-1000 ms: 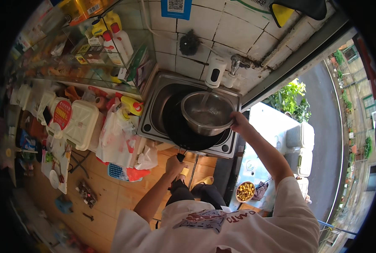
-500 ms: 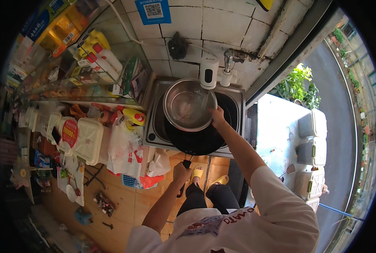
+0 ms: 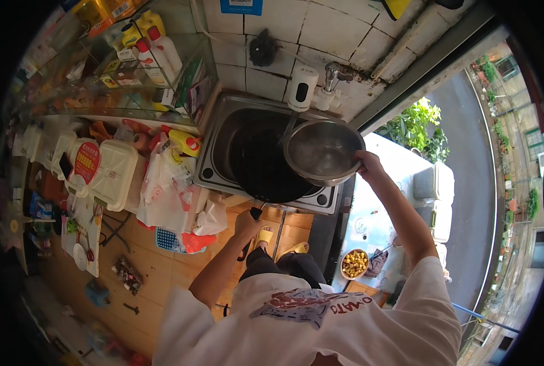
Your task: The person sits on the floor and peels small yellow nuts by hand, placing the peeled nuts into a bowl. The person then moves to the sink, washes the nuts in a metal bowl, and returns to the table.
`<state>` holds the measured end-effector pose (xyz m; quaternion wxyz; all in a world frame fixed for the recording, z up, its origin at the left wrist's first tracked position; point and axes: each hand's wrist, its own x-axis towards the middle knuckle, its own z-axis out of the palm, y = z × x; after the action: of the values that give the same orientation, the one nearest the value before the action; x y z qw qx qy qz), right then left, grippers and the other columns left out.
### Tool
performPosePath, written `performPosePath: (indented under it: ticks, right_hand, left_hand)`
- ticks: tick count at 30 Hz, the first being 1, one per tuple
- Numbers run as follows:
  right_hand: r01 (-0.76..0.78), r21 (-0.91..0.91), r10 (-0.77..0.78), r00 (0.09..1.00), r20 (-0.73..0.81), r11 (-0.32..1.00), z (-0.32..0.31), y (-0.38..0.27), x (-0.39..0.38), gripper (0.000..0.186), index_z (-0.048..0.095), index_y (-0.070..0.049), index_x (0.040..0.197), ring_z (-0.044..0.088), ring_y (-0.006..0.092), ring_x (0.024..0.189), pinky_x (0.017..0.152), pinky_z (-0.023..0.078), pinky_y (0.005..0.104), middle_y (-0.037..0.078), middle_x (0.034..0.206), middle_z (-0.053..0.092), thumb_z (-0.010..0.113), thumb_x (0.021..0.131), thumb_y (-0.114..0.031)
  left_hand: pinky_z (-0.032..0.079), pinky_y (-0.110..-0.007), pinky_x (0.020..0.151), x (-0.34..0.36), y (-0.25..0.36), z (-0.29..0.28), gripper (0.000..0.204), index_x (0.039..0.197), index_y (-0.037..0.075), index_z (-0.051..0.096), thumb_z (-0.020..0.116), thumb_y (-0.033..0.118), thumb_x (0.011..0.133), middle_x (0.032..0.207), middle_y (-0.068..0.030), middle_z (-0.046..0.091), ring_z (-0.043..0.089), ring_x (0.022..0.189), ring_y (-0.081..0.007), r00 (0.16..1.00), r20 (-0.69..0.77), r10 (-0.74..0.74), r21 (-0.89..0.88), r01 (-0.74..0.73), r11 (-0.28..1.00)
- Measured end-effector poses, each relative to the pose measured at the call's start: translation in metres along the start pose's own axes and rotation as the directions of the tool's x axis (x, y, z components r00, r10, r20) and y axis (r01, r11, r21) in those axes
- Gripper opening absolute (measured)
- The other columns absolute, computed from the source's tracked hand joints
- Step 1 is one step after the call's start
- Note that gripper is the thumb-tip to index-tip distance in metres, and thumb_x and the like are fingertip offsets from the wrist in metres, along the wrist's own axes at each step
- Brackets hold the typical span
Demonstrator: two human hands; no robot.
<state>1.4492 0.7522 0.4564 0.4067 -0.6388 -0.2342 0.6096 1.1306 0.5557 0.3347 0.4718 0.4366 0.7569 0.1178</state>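
Note:
My left hand (image 3: 247, 226) is closed around the handle of a black wok (image 3: 266, 168), which rests in the metal sink (image 3: 222, 113). My right hand (image 3: 370, 165) grips the right rim of a round stainless steel bowl (image 3: 328, 181). The bowl is held over the sink's right side, partly above the wok. Water runs down into the wok from a white faucet unit (image 3: 302, 88), just left of the bowl. Whether liquid is left in the bowl, I cannot tell.
A metal tap (image 3: 334, 76) is on the tiled wall. Plastic bags (image 3: 165, 189) and lidded white bins (image 3: 116, 177) stand left of the sink. On the right counter sits a bowl of yellow food pieces (image 3: 354, 263). Bottles (image 3: 155, 64) fill a glass shelf at the upper left.
My right hand has moved the bowl rightward, out from under the running water, which now falls into the wok. My left hand keeps its hold on the wok handle. The view has shifted.

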Motion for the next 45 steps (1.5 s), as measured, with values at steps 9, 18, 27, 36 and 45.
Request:
performPosePath:
  ticks: [9,18,27,36,45]
  right_hand:
    - [0.09,0.134,-0.063,0.979,-0.196,0.987,-0.092,-0.005,-0.052,0.01,0.049,0.0,0.062,0.034,0.012,0.032,0.031,0.025,0.023,0.006,0.051,0.045,0.056,0.069,0.002]
    - [0.137,0.149,-0.095,0.961,-0.258,0.979,-0.122,0.018,-0.093,0.013,0.047,-0.003,0.063,0.033,0.0102,0.032,0.03,0.025,0.0222,0.003,0.048,0.043,0.058,0.069,0.001]
    - [0.187,0.15,-0.131,0.939,-0.319,0.971,-0.14,0.052,-0.114,0.01,0.05,-0.002,0.069,0.037,0.0083,0.035,0.032,0.029,0.0201,0.003,0.054,0.048,0.059,0.068,0.001]
    - [0.237,0.017,-0.214,0.902,-0.374,0.971,-0.115,0.057,-0.114,0.014,0.049,-0.004,0.067,0.039,0.008,0.04,0.036,0.031,0.0203,0.002,0.056,0.047,0.063,0.066,-0.003]
    - [0.401,-0.724,-0.713,0.678,-0.177,0.561,-0.042,0.045,-0.061,0.028,0.056,-0.001,0.068,0.054,0.0221,0.055,0.055,0.043,0.0345,0.009,0.057,0.055,0.067,0.071,-0.027]
  left_hand:
    - [0.046,-0.034,0.043,0.004,0.01,0.0,0.015,0.072,-0.003,0.055,0.059,0.009,0.065,0.06,-0.0146,0.057,0.058,0.048,-0.0242,1.0,0.019,0.0,-0.168,0.003,0.986]
    - [0.039,-0.03,0.034,0.004,0.007,-0.002,0.012,0.064,-0.001,0.052,0.062,0.005,0.064,0.052,-0.0086,0.052,0.049,0.038,-0.0172,1.0,-0.003,-0.003,-0.3,0.002,0.954]
    - [0.041,-0.03,0.036,0.001,0.018,-0.01,0.015,0.07,-0.002,0.05,0.061,0.007,0.065,0.053,-0.0076,0.051,0.051,0.039,-0.0175,0.995,0.102,0.0,-0.277,0.029,0.96]
    - [0.04,-0.031,0.035,0.007,0.013,-0.005,0.013,0.066,-0.002,0.05,0.061,0.006,0.064,0.051,-0.0089,0.051,0.051,0.038,-0.0184,0.999,0.047,0.012,-0.26,0.001,0.966]
    - [0.041,-0.032,0.035,0.011,0.005,0.006,0.014,0.066,-0.003,0.05,0.061,0.005,0.063,0.052,-0.0105,0.052,0.052,0.039,-0.0196,1.0,0.023,-0.005,-0.293,0.012,0.956]
